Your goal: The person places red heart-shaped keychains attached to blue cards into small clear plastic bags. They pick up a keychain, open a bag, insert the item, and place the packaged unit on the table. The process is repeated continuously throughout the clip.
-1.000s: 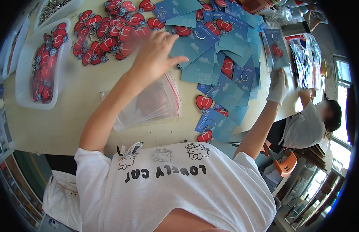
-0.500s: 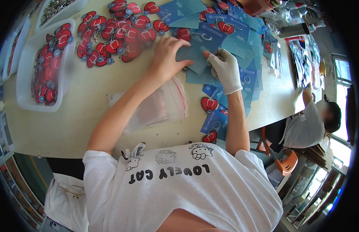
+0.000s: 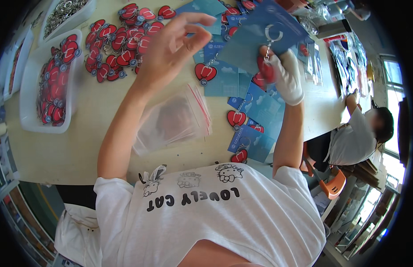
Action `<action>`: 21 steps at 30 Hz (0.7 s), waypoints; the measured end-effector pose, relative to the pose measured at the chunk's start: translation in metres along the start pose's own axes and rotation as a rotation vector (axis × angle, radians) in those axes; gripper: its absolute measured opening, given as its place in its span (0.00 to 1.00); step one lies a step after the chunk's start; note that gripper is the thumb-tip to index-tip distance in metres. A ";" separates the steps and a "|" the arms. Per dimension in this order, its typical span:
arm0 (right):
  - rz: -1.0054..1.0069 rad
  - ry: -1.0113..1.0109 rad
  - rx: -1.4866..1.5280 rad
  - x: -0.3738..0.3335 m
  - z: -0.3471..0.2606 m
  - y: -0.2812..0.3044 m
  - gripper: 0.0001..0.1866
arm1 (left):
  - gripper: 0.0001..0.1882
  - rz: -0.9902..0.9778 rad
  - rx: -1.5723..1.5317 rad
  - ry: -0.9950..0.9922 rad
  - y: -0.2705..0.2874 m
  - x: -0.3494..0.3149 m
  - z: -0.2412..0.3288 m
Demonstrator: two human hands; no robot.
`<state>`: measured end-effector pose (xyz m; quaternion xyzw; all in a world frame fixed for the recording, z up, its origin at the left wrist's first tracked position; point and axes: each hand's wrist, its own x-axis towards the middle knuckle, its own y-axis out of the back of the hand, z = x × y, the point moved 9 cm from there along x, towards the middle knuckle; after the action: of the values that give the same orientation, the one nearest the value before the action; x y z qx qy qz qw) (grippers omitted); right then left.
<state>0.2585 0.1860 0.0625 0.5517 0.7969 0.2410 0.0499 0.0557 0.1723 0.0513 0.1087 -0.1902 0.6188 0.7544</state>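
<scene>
My right hand (image 3: 288, 82), in a white glove with bare fingertips, grips a blue card (image 3: 244, 46) raised above the table. A metal ring and chain lie against this card, and its red heart-shaped charm (image 3: 265, 70) hangs beside my thumb, blurred. My left hand (image 3: 164, 55) is bare and holds nothing; its thumb and forefinger are apart, left of the card. Below and right of the left hand, another red heart keychain (image 3: 205, 72) lies on a blue card. Several more carded keychains (image 3: 236, 118) lie overlapping under and near my right forearm.
Loose red keychains (image 3: 126, 42) are heaped at the back left. Beside them stand a white bin (image 3: 26, 102) of keychains and a bin of metal rings (image 3: 66, 17). Clear zip bags (image 3: 171, 122) lie in front of me. Another person (image 3: 358, 138) sits at the right.
My right hand has lifted the blue card with its keychain up and to the right. My left hand has moved left, away from the cards.
</scene>
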 end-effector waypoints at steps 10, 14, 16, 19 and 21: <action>-0.164 -0.226 0.313 0.005 0.028 -0.055 0.24 | 0.13 0.016 -0.123 0.209 -0.020 -0.010 -0.011; -0.108 -0.237 0.492 -0.003 0.019 -0.068 0.29 | 0.11 0.316 -0.006 0.019 0.005 -0.012 -0.001; 0.040 -0.275 0.614 -0.018 0.024 -0.080 0.26 | 0.10 0.419 0.019 -0.056 0.012 -0.019 0.000; 0.331 -0.353 0.861 -0.031 0.037 -0.076 0.29 | 0.10 0.272 0.163 0.066 -0.004 -0.024 -0.001; 0.471 -0.277 0.871 -0.041 0.049 -0.053 0.23 | 0.19 -0.072 0.560 0.212 -0.014 -0.032 0.008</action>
<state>0.2462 0.1507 -0.0115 0.7126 0.6634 -0.1841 -0.1350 0.0628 0.1382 0.0458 0.2539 0.0717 0.6279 0.7322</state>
